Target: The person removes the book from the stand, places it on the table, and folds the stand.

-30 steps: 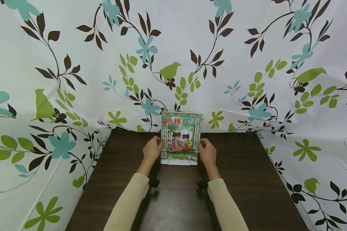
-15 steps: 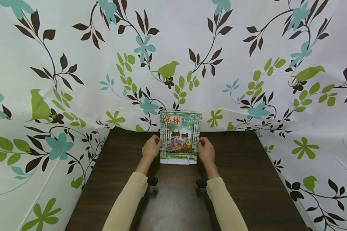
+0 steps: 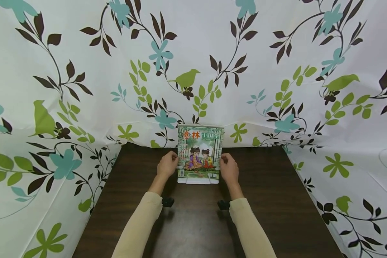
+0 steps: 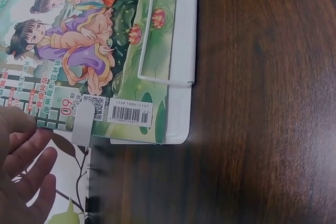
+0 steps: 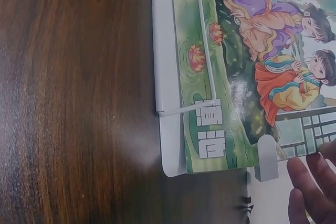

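A green magazine (image 3: 200, 152) with two cartoon children on its cover stands leaning back on a white book stand (image 4: 181, 114). The stand's white wire loop (image 5: 207, 56) crosses the lower cover. At each side a white clip, the left clip (image 4: 83, 121) and the right clip (image 5: 266, 158), folds over the magazine's edge. My left hand (image 3: 167, 165) pinches the left edge just above its clip, thumb at the cover and the other fingers loosely bent. On the opposite edge, my right hand (image 3: 229, 169) pinches likewise, its fingers partly cut off in the right wrist view.
The stand rests near the back edge of a dark brown wooden table (image 3: 264, 200). Behind and beside the table hangs a white cloth (image 3: 264, 53) printed with leaves, flowers and birds. Black wrist cameras sit at both cream sleeves (image 3: 138, 222).
The head view shifts very slightly. Both hands stay at the magazine's side edges, and the magazine and stand keep their place.
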{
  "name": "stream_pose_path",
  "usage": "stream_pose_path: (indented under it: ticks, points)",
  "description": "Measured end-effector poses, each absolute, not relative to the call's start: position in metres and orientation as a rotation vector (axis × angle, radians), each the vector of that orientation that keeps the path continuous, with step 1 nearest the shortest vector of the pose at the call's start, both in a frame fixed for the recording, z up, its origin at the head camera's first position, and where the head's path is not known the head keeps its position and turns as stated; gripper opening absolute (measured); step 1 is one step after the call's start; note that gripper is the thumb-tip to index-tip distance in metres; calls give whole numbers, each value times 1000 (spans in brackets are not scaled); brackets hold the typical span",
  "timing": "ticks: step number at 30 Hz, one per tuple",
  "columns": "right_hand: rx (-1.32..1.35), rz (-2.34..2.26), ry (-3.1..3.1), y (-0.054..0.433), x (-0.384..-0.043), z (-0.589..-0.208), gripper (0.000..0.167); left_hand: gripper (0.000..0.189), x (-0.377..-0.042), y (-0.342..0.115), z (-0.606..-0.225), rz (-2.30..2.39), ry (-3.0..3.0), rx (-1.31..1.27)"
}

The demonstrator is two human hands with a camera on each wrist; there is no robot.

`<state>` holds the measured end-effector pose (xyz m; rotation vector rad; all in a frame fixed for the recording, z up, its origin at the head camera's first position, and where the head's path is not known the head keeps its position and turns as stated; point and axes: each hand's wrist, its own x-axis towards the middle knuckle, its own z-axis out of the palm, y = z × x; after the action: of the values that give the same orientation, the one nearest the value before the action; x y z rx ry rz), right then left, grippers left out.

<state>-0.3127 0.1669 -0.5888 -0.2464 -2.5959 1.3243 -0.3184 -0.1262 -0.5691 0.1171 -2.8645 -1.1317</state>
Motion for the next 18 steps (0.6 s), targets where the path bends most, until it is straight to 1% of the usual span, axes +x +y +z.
stream_pose_path:
  ticks: [18]
  points:
    - [-264, 1327, -2577, 164, -314, -584, 22, 20, -321, -127, -567, -1111, -2857, 74]
